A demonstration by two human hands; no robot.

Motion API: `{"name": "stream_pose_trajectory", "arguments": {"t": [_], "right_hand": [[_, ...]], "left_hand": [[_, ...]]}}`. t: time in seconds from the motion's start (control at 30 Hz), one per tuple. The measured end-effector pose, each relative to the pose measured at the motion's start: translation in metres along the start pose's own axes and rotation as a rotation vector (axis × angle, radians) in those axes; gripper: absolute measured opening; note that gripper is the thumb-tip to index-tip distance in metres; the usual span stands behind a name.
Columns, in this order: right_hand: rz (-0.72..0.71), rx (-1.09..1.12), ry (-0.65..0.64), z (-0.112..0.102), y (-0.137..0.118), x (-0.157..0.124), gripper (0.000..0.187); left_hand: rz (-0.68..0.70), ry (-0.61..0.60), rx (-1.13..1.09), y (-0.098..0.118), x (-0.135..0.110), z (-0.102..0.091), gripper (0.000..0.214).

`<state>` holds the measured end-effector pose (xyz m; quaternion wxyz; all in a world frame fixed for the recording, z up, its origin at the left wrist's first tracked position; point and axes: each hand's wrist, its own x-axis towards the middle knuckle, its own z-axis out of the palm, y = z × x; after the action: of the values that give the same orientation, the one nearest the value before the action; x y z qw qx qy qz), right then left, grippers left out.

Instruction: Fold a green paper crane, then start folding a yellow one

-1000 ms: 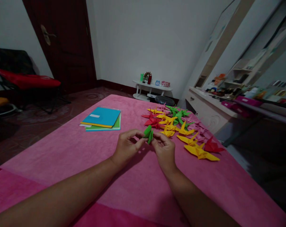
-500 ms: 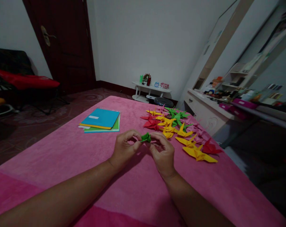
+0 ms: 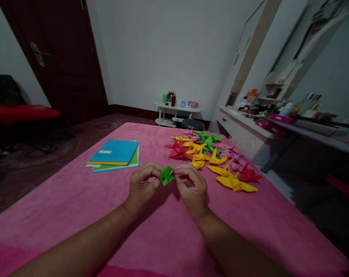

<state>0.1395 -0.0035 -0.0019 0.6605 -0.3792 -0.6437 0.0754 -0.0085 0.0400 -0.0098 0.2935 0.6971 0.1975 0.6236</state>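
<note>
Green folded paper (image 3: 166, 175) is pinched at its edges between left grip (image 3: 144, 186) and right grip (image 3: 193, 188); shaping seems in hand, light opposed fingertip control needed next, paper cranes (image 3: 217, 158) lying beyond right grip.

Room in a home, judged by the furnishings. A white drawer unit (image 3: 244, 134) is seen along the right wall, its top crowded with small bottles (image 3: 286, 109), a mirror (image 3: 330, 73) mounted behind. A low white stand (image 3: 178, 108) is set by the far wall, decorated with a flower arrangement (image 3: 170, 95). A dark panelled door (image 3: 64, 65) is fitted with a lever handle (image 3: 38, 54). Foreground is covered in plush pink fabric (image 3: 102, 211); bed or table can't be told.
</note>
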Motion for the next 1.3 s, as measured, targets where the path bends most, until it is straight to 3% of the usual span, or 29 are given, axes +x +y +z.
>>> {"name": "stream_pose_trajectory", "arguments": {"t": [0.3,0.53,0.83,1.0,1.2,1.3], "right_hand": [[-0.05,-0.031,-0.076,-0.003,0.002,0.0,0.027],[-0.069,-0.044,-0.054,-0.004,0.0,0.003,0.018],[-0.068,-0.074,-0.074,-0.003,0.002,0.001,0.019],[-0.081,-0.075,-0.066,-0.003,0.004,0.0,0.014],[-0.072,-0.035,-0.134,-0.005,0.007,0.001,0.018],[-0.062,-0.028,-0.127,-0.005,0.007,0.001,0.02]], "left_hand": [[0.101,-0.023,0.102,0.007,0.005,-0.004,0.015],[0.101,-0.026,0.107,0.01,0.006,-0.002,0.015],[0.103,-0.107,0.115,0.006,0.003,-0.003,0.007],[0.132,-0.084,0.162,0.007,0.002,-0.001,0.01],[0.199,-0.202,0.194,0.012,0.005,-0.003,0.015],[0.253,-0.202,0.221,0.009,0.007,-0.005,0.014]]}}
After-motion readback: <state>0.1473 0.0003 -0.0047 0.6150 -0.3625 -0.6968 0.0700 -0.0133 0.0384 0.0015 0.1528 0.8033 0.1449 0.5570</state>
